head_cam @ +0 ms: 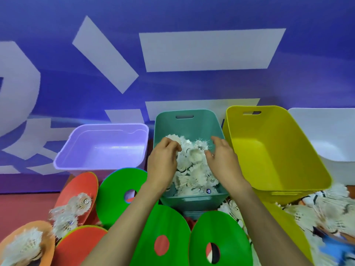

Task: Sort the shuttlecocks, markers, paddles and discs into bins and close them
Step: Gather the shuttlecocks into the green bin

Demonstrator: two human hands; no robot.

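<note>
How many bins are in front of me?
4: purple bin on the left, teal bin in the middle, yellow bin beside it, white bin cut off at the right edge. More may be hidden.

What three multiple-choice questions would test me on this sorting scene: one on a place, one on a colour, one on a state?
1. Where are the left hand and right hand?
A. over the teal bin
B. inside the white bin
C. flat on a green disc

2. What colour is the neighbouring bin on the teal bin's right?
A. black
B. yellow
C. pink

3. What state is the purple bin in?
A. lidded
B. packed with paddles
C. open, nothing visible inside

Answers: 1 A, both hands are above the shuttlecocks piled in it. 2 B, its walls are plainly yellow. 3 C, its bare floor shows and no lid is on it.
</note>
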